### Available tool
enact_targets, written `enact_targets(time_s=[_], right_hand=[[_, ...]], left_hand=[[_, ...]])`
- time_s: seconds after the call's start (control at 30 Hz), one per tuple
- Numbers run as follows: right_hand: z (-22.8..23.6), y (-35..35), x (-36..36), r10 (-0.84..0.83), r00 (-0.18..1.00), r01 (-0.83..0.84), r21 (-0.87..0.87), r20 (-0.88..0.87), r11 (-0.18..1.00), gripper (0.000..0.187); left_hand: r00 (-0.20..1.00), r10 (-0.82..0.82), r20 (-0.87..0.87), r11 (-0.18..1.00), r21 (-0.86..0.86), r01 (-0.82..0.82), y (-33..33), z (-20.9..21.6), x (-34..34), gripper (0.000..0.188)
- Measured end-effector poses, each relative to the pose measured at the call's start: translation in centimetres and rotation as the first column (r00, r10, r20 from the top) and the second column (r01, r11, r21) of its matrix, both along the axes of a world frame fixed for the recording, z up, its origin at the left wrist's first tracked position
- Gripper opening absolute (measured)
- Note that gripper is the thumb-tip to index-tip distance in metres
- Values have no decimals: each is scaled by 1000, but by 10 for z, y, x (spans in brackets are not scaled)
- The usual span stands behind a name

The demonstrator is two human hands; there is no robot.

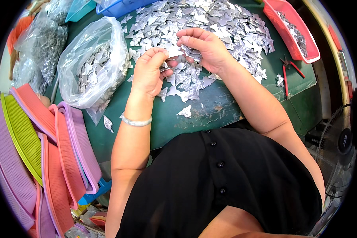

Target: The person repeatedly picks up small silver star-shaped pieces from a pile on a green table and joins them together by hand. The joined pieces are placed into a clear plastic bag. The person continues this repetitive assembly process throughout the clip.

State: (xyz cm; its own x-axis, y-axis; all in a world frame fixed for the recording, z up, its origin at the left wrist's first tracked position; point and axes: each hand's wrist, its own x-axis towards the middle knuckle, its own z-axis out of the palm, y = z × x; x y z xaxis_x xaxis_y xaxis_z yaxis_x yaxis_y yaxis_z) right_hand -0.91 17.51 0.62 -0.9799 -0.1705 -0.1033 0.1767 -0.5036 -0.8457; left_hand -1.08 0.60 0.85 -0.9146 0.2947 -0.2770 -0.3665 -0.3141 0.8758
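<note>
Between the thumb and fingers of my left hand (146,73) is a flat silver metal piece (175,52), its pale smooth face turned up. My right hand (206,48) is close beside it, with curled fingers and the thumb near the forefinger. Whether a piece is in those right fingers is hard to tell against the silver behind them. Both hands are over the near edge of a wide pile of small silver metal pieces (162,25), many shaped with points and some with ridged faces. One loose piece (185,111) lies nearer to me on the green table (166,129).
Left of the pile stands an open clear plastic bag (73,75) of similar pieces. Stacked plastic baskets (63,178) crowd the lower left. A red bin (311,49) holds small metal parts at right, near red-handled pliers (285,81). A fan (333,146) stands at the right edge.
</note>
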Motion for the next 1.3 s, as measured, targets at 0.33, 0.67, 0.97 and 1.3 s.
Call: enact_targets(time_s=[0.33, 0.67, 0.97, 1.3], right_hand=[[0, -1, 2, 44, 998, -43, 17, -38, 999, 19], [2, 2, 0, 67, 998, -66, 165, -1, 984, 16], [6, -2, 6, 185, 980, -145, 386, -70, 911, 20], [-9, -8, 3, 291, 893, -21, 612, -345, 791, 19]], left_hand=[[991, -108, 78, 974, 208, 90, 0, -6, -2, 25], [986, -111, 126, 929, 365, 58, -3, -9, -7, 31], [986, 10, 168, 959, 278, -57, -5, -6, -6, 26], [969, 100, 227, 986, 110, -128, 2, -6, -1, 21]])
